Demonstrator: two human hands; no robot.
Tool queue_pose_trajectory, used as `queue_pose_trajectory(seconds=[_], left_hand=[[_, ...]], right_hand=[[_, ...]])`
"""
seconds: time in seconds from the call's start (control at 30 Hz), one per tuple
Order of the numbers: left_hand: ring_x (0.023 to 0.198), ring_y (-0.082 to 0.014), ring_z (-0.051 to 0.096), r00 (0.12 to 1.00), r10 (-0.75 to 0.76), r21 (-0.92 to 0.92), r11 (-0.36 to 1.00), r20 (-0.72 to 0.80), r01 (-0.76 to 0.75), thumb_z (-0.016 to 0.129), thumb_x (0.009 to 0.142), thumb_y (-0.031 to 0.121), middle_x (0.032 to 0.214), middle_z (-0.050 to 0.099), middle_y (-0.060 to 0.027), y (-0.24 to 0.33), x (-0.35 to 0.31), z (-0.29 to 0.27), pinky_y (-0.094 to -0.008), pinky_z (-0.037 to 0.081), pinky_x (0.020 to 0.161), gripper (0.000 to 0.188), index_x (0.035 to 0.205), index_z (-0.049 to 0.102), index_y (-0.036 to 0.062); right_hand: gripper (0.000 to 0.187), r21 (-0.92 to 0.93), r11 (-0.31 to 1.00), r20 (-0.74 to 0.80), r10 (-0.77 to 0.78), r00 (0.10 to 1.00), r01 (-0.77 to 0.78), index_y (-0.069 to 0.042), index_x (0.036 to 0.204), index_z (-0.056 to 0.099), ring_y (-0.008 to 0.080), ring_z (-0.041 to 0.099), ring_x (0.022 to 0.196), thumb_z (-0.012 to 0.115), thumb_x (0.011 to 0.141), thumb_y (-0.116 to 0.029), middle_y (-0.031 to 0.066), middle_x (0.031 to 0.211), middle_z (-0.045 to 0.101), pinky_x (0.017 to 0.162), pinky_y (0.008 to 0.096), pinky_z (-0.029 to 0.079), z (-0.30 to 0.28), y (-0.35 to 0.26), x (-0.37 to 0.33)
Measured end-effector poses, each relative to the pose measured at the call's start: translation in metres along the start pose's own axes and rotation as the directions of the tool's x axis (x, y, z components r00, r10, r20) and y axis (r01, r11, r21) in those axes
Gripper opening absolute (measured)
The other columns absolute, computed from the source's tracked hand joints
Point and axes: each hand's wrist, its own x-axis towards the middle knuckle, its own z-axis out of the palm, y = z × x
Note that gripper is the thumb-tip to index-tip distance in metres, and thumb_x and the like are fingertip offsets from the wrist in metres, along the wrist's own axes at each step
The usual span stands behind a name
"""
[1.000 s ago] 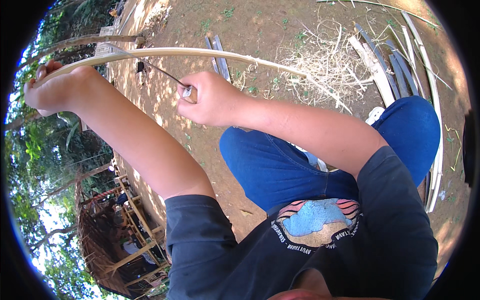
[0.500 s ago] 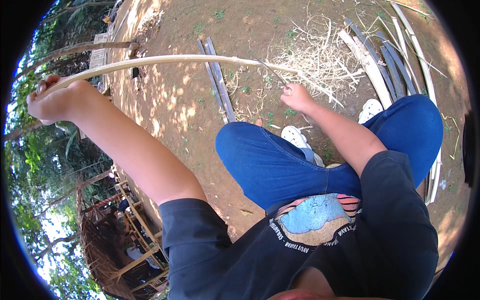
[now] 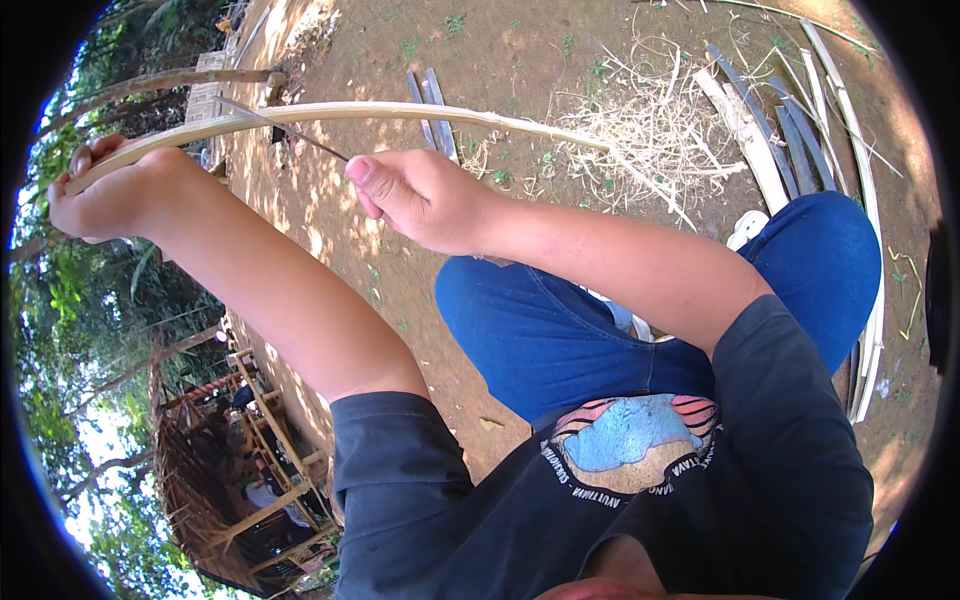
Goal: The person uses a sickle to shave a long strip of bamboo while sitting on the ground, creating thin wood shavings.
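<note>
A long pale strip of wood, perhaps bamboo (image 3: 400, 110), runs from the left across to the shavings on the ground. At its raised left end, my left hand (image 3: 120, 195) is closed around it. My right hand (image 3: 430, 200), out in front of my left knee, is closed on a thin knife (image 3: 300, 135). The knife's blade slants up and left and crosses the strip not far from my left hand. The handle is hidden in my fist. Thin curls hang from the strip's far right end.
A heap of pale shavings (image 3: 655, 125) lies ahead on the dirt. To its right are several long strips, some pale (image 3: 745, 140), some dark (image 3: 795, 135). Two dark slats (image 3: 435, 110) lie behind the strip. A thatched hut (image 3: 210, 480) and trees stand at left.
My right hand has moved far to the left along the strip, carrying the knife toward my left hand. The left hand keeps its hold, nearly still.
</note>
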Motion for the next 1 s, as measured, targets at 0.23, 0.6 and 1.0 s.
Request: queue_pose_trajectory(seconds=[0.23, 0.6, 1.0], left_hand=[[0.061, -0.0119, 0.041, 0.999, -0.002, 0.043, 0.999, -0.039, 0.003, 0.034, 0.088, 0.025, 0.071, 0.041, -0.0003, -0.004, 0.001, -0.004, -0.0285, 0.035, 0.061, 0.014, 0.086, 0.034, 0.0118], [0.061, -0.0113, 0.041, 0.999, -0.045, -0.029, 0.999, 0.005, 0.045, 0.035, 0.088, 0.026, 0.069, 0.041, 0.0018, -0.011, 0.006, -0.017, -0.0274, 0.034, 0.060, 0.011, 0.085, 0.037, 0.0156], [0.066, -0.0197, 0.045, 0.970, 0.050, 0.113, 0.993, -0.238, -0.024, 0.039, 0.087, 0.012, 0.083, 0.044, -0.0081, -0.017, 0.002, 0.005, -0.0342, 0.041, 0.058, 0.031, 0.116, 0.032, 0.0010]], right_hand=[[0.065, -0.142, 0.941, -0.130, 0.289, 0.948, -0.307, -0.010, 0.072, 0.047, 0.0167, 0.047, 0.059, 0.022, 0.099, -0.064, 0.0015, 0.059, 0.043, 0.061, 0.0326, 0.044, -0.043, 0.076, -0.050], [0.063, -0.157, 0.936, -0.199, 0.283, 0.938, -0.316, -0.009, 0.076, 0.053, 0.0107, 0.043, 0.048, 0.025, 0.101, -0.060, -0.0020, 0.055, 0.044, 0.047, 0.0254, 0.038, -0.058, 0.084, -0.062], [0.056, -0.018, 0.999, -0.136, 0.041, 0.990, -0.044, -0.005, 0.084, 0.062, 0.0119, 0.049, 0.047, 0.033, 0.103, -0.049, -0.0010, 0.052, 0.048, 0.046, 0.0293, 0.042, -0.004, 0.040, -0.016]])
